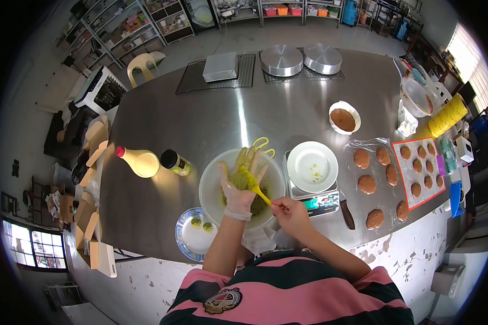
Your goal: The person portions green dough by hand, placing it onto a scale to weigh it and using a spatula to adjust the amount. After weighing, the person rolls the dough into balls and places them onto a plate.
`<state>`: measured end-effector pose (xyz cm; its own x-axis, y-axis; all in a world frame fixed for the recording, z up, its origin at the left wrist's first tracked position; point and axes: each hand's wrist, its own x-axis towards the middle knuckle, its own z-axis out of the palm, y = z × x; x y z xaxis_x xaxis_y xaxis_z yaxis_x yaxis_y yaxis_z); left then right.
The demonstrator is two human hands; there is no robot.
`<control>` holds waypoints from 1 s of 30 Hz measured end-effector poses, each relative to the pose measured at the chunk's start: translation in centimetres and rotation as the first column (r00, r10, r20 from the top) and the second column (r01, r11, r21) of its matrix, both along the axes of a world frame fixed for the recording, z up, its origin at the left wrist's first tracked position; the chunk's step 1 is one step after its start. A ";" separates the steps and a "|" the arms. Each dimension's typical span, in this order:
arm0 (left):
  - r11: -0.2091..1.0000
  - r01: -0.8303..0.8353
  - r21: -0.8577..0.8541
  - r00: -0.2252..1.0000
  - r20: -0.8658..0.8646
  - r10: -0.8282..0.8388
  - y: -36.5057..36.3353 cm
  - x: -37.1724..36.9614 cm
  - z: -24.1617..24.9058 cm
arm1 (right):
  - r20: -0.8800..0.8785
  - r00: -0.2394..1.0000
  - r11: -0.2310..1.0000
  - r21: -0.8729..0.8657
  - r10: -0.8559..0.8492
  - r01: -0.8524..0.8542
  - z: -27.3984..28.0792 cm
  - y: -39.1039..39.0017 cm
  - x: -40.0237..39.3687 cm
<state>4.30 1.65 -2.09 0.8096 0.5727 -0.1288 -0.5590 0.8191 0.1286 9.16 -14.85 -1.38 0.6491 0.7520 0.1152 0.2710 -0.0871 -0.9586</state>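
Observation:
My left hand (241,187), in a clear glove, is held palm up with fingers spread over a large translucent bowl (209,190). Green crumbly mixture (238,180) lies on its palm. In my right hand (291,216) is the handle of a yellow spatula (261,192), whose blade touches the left palm. More green mixture shows inside the bowl, partly hidden by my hands. Left of the bowl, a blue-rimmed plate (182,237) bears two small green balls (201,226). To the right, a white plate (324,153) with green crumbs rests on a digital scale (322,205).
A yellow bottle (141,162) and a black-lidded jar (176,162) stand left. Yellow scissors handles (262,146) lie behind the bowl. A knife (347,215) lies near several brown discs (366,184) on plastic and a red-edged mat (421,203). Metal pans (281,60) sit at the back.

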 end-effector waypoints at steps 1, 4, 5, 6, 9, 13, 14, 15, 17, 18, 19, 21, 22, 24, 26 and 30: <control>0.998 -0.026 0.062 0.997 -0.064 0.030 0.0 0.1 -0.2 | -0.224 0.974 0.998 -0.042 0.030 -0.041 0.0 0.0 0.2; 0.990 -0.047 0.134 0.985 -0.160 0.068 0.1 0.0 -0.8 | -0.623 0.782 0.992 -0.084 0.022 -0.095 0.8 0.0 1.1; 0.989 -0.042 0.140 0.979 -0.194 0.069 0.0 -0.1 -1.0 | -0.779 0.627 0.990 -0.096 -0.013 -0.099 1.0 0.0 1.4; 0.989 -0.043 0.140 0.979 -0.192 0.070 0.0 -0.3 -1.1 | -0.778 0.628 0.990 -0.096 -0.011 -0.100 0.6 0.0 1.5; 0.995 -0.031 0.095 0.980 -0.193 0.048 -0.3 -0.8 -0.7 | -0.355 0.934 0.993 -0.117 -0.033 -0.009 -0.5 0.2 2.0; 0.998 -0.057 -0.013 0.964 -0.260 0.052 -1.0 -0.9 0.6 | 0.269 0.963 0.997 -0.062 -0.027 0.045 -0.1 0.2 1.8; 0.995 -0.084 -0.056 0.966 -0.251 0.067 -1.0 -0.7 0.5 | 0.333 0.942 0.997 -0.039 -0.044 0.060 0.1 0.3 1.5; 0.995 -0.088 -0.055 0.965 -0.251 0.072 -0.9 -0.6 0.2 | 0.333 0.942 0.998 -0.038 -0.040 0.056 0.2 0.4 1.2; 0.972 -0.191 -0.136 0.953 -0.264 0.150 -0.5 -0.4 -0.6 | 0.338 0.940 0.998 -0.015 -0.049 0.057 0.4 0.4 0.5; 0.972 -0.192 -0.136 0.953 -0.263 0.152 -0.4 -0.4 -0.4 | 0.339 0.939 0.998 -0.015 -0.048 0.056 0.7 0.4 0.3; 0.960 -0.235 -0.149 0.952 -0.235 0.197 -0.3 -0.3 -0.1 | 0.350 0.934 0.997 0.014 -0.070 0.069 1.0 0.4 0.1; 0.947 -0.276 -0.164 0.949 -0.205 0.241 -0.1 -0.1 0.2 | 0.362 0.928 0.996 0.044 -0.093 0.083 1.0 0.2 0.0; 0.941 -0.297 -0.163 0.945 -0.194 0.265 0.0 -0.1 0.2 | 0.409 0.907 0.995 0.056 -0.100 0.084 0.9 0.1 -0.1; 0.934 -0.319 -0.163 0.940 -0.183 0.289 0.0 -0.1 0.3 | 0.454 0.884 0.994 0.068 -0.107 0.085 0.7 0.1 0.0; 0.934 -0.304 -0.187 0.940 -0.216 0.263 -0.2 -0.2 0.7 | 0.598 0.797 0.996 0.050 -0.087 0.071 0.4 -0.1 0.4; 0.953 -0.295 -0.072 0.921 -0.288 0.263 -0.4 -0.3 0.8 | 0.672 0.738 0.998 0.023 -0.062 0.063 1.0 -0.2 1.6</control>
<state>3.99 1.22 -1.28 0.5435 0.7392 -0.3976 -0.7233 0.6528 0.2249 10.74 -15.05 -0.34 0.4488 0.7132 0.5385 0.8387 -0.1281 -0.5294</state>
